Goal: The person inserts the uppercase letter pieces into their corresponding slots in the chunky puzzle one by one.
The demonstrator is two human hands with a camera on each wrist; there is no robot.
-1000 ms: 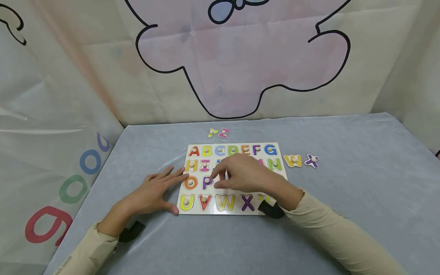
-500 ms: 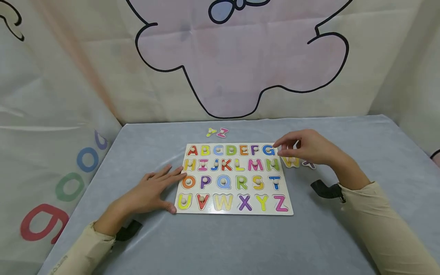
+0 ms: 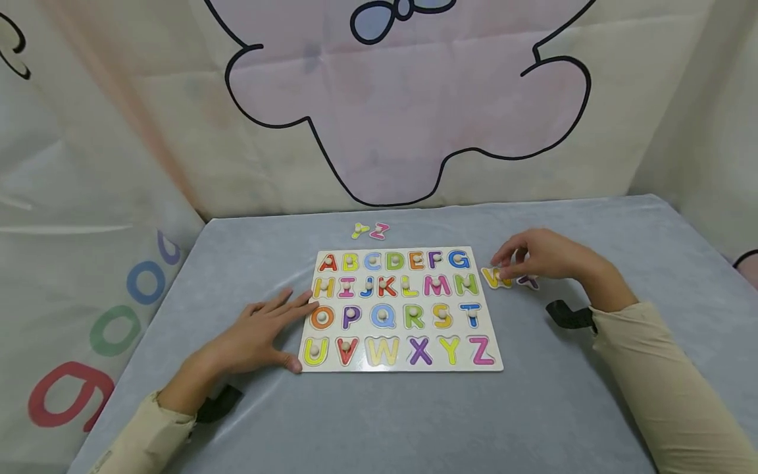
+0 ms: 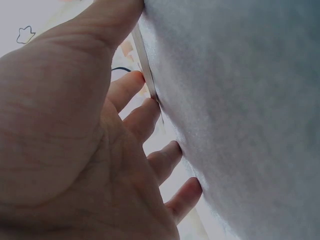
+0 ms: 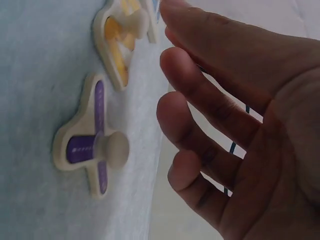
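Observation:
A white alphabet puzzle board (image 3: 355, 364) lies flat, with knobbed letters seated in its upper rows and U and V seated in the bottom row. My left hand (image 3: 249, 342) rests at the board's left edge, fingers spread; the left wrist view shows its fingertips (image 4: 172, 150) along that edge. Over the yellow W piece (image 3: 491, 279), right of the board, hovers my right hand (image 3: 547, 253). In the right wrist view its bent fingers (image 5: 175, 112) appear apart from the W's knob (image 5: 137, 24). Beside the W lies the purple X piece (image 5: 82, 147), partly covered in the head view.
A yellow Y piece (image 3: 360, 230) and a pink Z piece (image 3: 379, 231) lie behind the board. The table bears a grey-blue cloth (image 3: 379, 428). A printed curtain (image 3: 379, 131) hangs behind it, with another at the left.
My right hand has moved from above the middle of the board out to the right, then lower over the W piece. The left hand has stayed at the board's left edge.

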